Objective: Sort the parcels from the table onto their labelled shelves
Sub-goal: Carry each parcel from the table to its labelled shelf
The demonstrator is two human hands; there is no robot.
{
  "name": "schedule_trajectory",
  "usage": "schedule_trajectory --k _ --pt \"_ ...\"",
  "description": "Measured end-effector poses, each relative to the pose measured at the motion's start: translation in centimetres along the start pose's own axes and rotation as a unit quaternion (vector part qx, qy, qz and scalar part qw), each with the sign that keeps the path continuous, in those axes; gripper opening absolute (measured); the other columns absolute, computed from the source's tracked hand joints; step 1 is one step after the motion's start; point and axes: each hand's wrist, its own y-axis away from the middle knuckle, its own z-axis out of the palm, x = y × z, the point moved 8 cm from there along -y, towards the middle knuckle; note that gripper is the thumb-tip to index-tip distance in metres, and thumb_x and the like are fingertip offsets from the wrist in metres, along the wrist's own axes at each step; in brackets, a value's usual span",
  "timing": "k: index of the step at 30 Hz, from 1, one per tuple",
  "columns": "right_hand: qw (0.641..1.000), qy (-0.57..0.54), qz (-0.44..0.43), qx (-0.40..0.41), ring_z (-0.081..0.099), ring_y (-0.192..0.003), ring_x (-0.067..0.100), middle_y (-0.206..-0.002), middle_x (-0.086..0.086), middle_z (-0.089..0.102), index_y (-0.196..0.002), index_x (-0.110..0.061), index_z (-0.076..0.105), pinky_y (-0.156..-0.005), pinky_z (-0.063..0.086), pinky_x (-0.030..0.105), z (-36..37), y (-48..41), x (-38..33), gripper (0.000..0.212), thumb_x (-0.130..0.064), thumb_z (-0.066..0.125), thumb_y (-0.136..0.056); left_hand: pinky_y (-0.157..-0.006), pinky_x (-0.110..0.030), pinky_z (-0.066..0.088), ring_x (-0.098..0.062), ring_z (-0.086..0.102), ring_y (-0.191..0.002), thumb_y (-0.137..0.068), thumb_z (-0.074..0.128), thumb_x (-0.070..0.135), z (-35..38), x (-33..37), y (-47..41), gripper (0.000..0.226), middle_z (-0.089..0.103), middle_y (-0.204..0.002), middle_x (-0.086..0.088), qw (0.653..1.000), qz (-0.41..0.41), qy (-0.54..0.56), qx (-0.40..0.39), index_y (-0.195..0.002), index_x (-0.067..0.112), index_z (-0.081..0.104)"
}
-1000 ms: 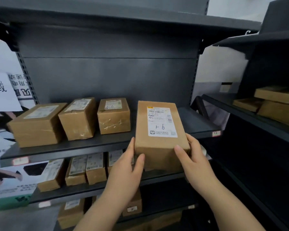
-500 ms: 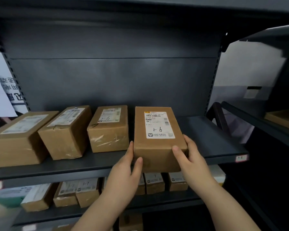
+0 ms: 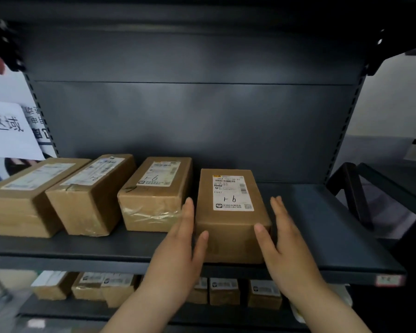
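Left grip (image 3: pixel 178 251) and right grip (image 3: pixel 288 251): both released, fingers straight, one on each side of the parcel (image 3: pixel 231 212). Each thumb lies against its near face. Parcel sits flat on the shelf (image 3: pixel 322 224) between the two grips, label up, with a handwritten mark on the label. Just left of the left grip is another box (image 3: pixel 154 195), with two more further left in the same row. Below both grips, small boxes (image 3: pixel 223 290) stand on a lower shelf (image 3: pixel 58 310).
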Motion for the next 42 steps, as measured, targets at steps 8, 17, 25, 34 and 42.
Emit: schedule_trajectory --k 8,17,25,34,42 --pt "0.955 0.247 -0.166 -0.004 -0.024 -0.137 -0.006 -0.152 -0.018 -0.015 -0.144 -0.036 -0.009 -0.118 -0.001 0.026 1.7 1.0 -2.9 0.063 -0.06 0.008 -0.088 -0.107 -0.032 0.025 -0.012 0.031 -0.136 -0.089 0.031 0.045 1.5 3.5 0.2 0.063 0.033 -0.148 0.001 0.963 0.141 -0.227 0.031 -0.144 0.017 0.025" --pt "0.92 0.324 -0.211 0.061 0.018 -0.142 0.014 -0.151 0.0 0.028 -0.145 -0.016 0.02 -0.108 0.019 0.041 3.4 -1.6 -1.4 0.056 -0.047 0.015 -0.099 -0.112 -0.039 0.023 -0.021 0.038 -0.136 -0.089 0.034 0.038 4.4 2.8 -1.9 0.059 0.043 -0.146 -0.009 0.933 0.182 -0.304 0.061 -0.139 0.009 0.046" --pt "0.917 0.335 -0.211 0.04 0.011 -0.144 0.013 -0.154 -0.004 0.016 -0.145 -0.017 0.014 -0.114 0.011 0.043 4.3 -5.6 -0.2 0.059 -0.043 0.021 -0.093 -0.105 -0.048 0.03 -0.022 0.044 -0.132 -0.087 0.032 0.036 5.5 2.2 -5.7 0.059 0.048 -0.142 -0.011 0.92 0.178 -0.34 0.075 -0.135 0.008 0.051" --pt "0.898 0.378 -0.213 0.075 0.025 -0.14 0.019 -0.15 0.005 0.032 -0.143 -0.01 0.022 -0.111 0.01 0.042 4.5 -6.3 -0.2 0.06 -0.04 0.029 -0.092 -0.116 -0.038 0.02 -0.022 0.034 -0.137 -0.089 0.032 0.032 5.7 1.6 -6.4 0.058 0.04 -0.148 -0.011 0.917 0.21 -0.324 0.102 -0.139 0.007 0.043" --pt "0.902 0.385 -0.16 0.11 0.022 -0.142 0.02 -0.152 0.007 0.024 -0.145 -0.008 0.023 -0.112 0.008 0.036 4.7 -1.9 -1.1 0.062 -0.048 0.008 -0.1 -0.116 -0.042 0.022 -0.025 0.029 -0.141 -0.093 0.031 0.035 5.5 0.8 -4.4 0.061 0.03 -0.152 -0.015 0.927 0.237 -0.275 0.09 -0.145 0.003 0.031"
